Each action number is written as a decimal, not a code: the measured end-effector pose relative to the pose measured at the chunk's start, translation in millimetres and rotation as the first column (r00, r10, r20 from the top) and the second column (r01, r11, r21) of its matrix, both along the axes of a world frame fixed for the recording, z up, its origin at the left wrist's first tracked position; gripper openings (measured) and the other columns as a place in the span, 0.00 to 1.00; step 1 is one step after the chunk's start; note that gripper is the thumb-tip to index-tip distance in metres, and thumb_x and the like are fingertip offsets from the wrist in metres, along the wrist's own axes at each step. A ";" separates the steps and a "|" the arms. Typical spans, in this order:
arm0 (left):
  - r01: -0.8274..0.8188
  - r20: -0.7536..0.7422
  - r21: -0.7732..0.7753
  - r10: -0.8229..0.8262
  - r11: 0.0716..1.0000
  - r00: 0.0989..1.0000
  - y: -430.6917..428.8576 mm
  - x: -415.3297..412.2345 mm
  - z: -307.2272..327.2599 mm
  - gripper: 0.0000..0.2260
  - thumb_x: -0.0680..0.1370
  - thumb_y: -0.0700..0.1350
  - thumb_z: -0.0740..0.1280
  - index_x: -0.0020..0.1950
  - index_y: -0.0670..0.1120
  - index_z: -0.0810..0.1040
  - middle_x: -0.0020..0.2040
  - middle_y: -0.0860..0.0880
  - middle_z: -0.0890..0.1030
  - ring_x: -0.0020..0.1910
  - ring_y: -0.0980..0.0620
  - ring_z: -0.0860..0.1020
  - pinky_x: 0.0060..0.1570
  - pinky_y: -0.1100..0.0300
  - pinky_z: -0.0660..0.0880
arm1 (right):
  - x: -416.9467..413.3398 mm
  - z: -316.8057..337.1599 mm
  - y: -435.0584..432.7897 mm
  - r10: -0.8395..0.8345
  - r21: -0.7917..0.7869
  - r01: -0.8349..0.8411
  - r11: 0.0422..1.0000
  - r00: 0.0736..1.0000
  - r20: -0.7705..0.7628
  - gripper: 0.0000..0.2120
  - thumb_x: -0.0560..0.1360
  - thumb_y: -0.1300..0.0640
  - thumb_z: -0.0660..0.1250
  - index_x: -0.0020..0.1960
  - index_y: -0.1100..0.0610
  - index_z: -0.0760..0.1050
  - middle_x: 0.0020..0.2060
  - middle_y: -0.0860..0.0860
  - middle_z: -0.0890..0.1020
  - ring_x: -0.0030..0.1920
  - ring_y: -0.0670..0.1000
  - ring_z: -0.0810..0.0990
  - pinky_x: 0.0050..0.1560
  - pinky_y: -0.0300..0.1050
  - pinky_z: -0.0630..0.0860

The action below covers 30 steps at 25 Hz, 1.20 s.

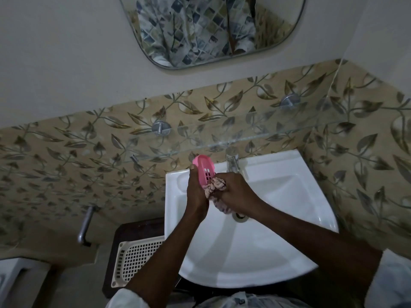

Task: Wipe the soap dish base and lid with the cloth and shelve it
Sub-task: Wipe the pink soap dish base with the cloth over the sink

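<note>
The left hand (196, 192) curls round the lower end of a pink soap dish (205, 166), holding it tilted. The dish is glossy oval plastic with small rectangular slots in its floor. The right hand (233, 192) clutches a bunched, pale patterned cloth (216, 183) against the dish's lower edge. Both are above the white sink (289, 196), just left of the tap (232, 161), below a glass shelf (244, 138).

Two hands (196, 192) (235, 193), one soap dish (205, 166), one cloth (217, 182), one sink (278, 160).
</note>
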<state>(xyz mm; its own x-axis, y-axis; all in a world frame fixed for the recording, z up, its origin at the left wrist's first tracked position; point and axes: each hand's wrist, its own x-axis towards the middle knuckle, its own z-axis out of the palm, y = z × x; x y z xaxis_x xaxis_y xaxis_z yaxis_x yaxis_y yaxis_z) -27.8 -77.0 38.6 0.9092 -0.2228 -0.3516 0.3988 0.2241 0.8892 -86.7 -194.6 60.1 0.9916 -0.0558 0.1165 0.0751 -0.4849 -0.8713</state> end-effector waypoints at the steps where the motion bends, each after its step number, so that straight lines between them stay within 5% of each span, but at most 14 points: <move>1: -0.013 -0.035 -0.022 0.013 1.000 0.999 0.9 2.6 1.7 0.20 0.82 0.60 0.55 0.59 0.47 0.77 0.45 0.45 0.86 0.45 0.49 0.85 0.45 0.55 0.82 | -0.2 -0.7 -2.1 0.040 -0.105 -0.032 0.994 0.996 0.083 0.06 0.65 0.62 0.73 0.43 0.58 0.81 0.38 0.53 0.84 0.38 0.54 0.83 0.41 0.50 0.80; 4: -0.025 -0.132 -0.100 0.012 0.995 0.991 5.4 7.9 5.2 0.22 0.82 0.60 0.56 0.62 0.44 0.74 0.50 0.41 0.82 0.49 0.44 0.81 0.56 0.48 0.77 | -0.7 -8.0 -12.9 0.204 -0.493 -0.073 0.867 0.955 0.217 0.12 0.65 0.66 0.74 0.48 0.61 0.83 0.43 0.56 0.85 0.43 0.59 0.83 0.46 0.50 0.77; 8: -0.038 -0.141 -0.110 0.022 0.993 0.990 3.2 7.4 6.1 0.26 0.81 0.61 0.58 0.67 0.41 0.73 0.53 0.38 0.81 0.53 0.41 0.80 0.57 0.47 0.77 | -2.8 -6.6 6.6 0.046 -0.236 -0.004 0.972 0.984 0.170 0.12 0.66 0.62 0.75 0.49 0.59 0.81 0.44 0.54 0.84 0.45 0.57 0.82 0.47 0.48 0.78; 11: -0.019 -0.224 -0.136 -0.013 0.991 0.974 7.2 7.4 4.9 0.27 0.81 0.61 0.56 0.70 0.41 0.71 0.62 0.35 0.77 0.61 0.37 0.76 0.67 0.42 0.71 | -7.5 -12.9 -9.7 0.251 -0.471 -0.093 0.877 0.925 0.285 0.11 0.65 0.67 0.70 0.47 0.62 0.82 0.42 0.56 0.84 0.42 0.59 0.80 0.48 0.50 0.75; 12: -0.028 -0.213 -0.122 0.001 0.992 0.977 8.5 9.2 3.5 0.27 0.81 0.61 0.56 0.70 0.41 0.71 0.61 0.35 0.78 0.61 0.38 0.76 0.67 0.42 0.71 | -7.7 -11.2 -12.2 0.236 -0.460 -0.097 0.883 0.938 0.254 0.09 0.65 0.67 0.70 0.45 0.61 0.81 0.41 0.56 0.84 0.41 0.58 0.81 0.47 0.49 0.75; 15: -0.021 -0.061 -0.042 0.018 0.999 0.998 3.7 3.7 0.2 0.28 0.81 0.61 0.56 0.66 0.39 0.76 0.53 0.39 0.83 0.55 0.43 0.81 0.59 0.48 0.78 | 2.3 7.7 12.5 -0.063 -0.025 0.064 0.998 0.997 0.052 0.06 0.68 0.60 0.73 0.36 0.52 0.77 0.35 0.51 0.83 0.37 0.52 0.83 0.37 0.42 0.77; 17: 0.011 0.028 -0.019 -0.011 1.000 1.000 1.2 -1.5 -3.8 0.26 0.82 0.62 0.54 0.58 0.45 0.83 0.50 0.43 0.86 0.52 0.47 0.84 0.48 0.57 0.81 | 17.8 19.5 24.2 -0.264 0.183 0.278 0.943 0.960 -0.095 0.08 0.71 0.57 0.72 0.35 0.49 0.78 0.35 0.49 0.84 0.37 0.49 0.84 0.37 0.39 0.75; 19: 0.038 0.085 -0.010 -0.037 0.999 0.996 6.3 0.5 -5.3 0.26 0.83 0.62 0.51 0.58 0.49 0.84 0.56 0.43 0.85 0.56 0.48 0.83 0.50 0.59 0.81 | 24.4 22.7 22.6 -0.278 0.193 0.312 0.930 0.942 -0.186 0.05 0.72 0.56 0.72 0.38 0.52 0.81 0.37 0.50 0.86 0.40 0.48 0.85 0.39 0.40 0.77; 22: 0.057 0.144 0.002 -0.057 0.998 0.988 12.6 6.7 -14.6 0.29 0.82 0.62 0.49 0.74 0.45 0.69 0.69 0.36 0.74 0.68 0.40 0.74 0.68 0.43 0.71 | 13.9 20.2 20.3 -0.091 0.085 0.119 0.989 0.956 -0.280 0.06 0.72 0.54 0.73 0.37 0.49 0.80 0.37 0.50 0.86 0.39 0.47 0.85 0.39 0.42 0.79; 27: 0.170 0.148 -0.027 -0.165 0.985 0.975 8.7 -12.9 -23.3 0.28 0.81 0.64 0.48 0.70 0.50 0.74 0.64 0.45 0.81 0.63 0.47 0.80 0.52 0.56 0.80 | 32.6 30.9 14.7 -0.326 0.313 0.392 0.865 0.914 -0.241 0.04 0.72 0.58 0.73 0.46 0.54 0.85 0.42 0.51 0.87 0.44 0.49 0.86 0.51 0.49 0.83; 30: 0.129 0.138 -0.028 -0.124 0.991 0.983 18.9 -10.5 -21.8 0.26 0.82 0.63 0.47 0.61 0.57 0.82 0.62 0.46 0.82 0.62 0.49 0.80 0.53 0.60 0.80 | 18.8 21.4 26.3 -0.194 0.192 0.269 0.944 0.921 -0.337 0.08 0.71 0.53 0.74 0.47 0.57 0.84 0.40 0.52 0.87 0.41 0.49 0.86 0.49 0.52 0.84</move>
<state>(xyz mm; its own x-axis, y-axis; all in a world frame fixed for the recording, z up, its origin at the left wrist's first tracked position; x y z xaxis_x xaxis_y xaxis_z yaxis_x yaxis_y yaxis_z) -38.3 -58.0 16.8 0.9117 -0.3491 -0.2167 0.3023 0.2127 0.9292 -67.9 -168.3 81.4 0.9313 -0.2761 -0.2375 -0.3058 -0.2387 -0.9217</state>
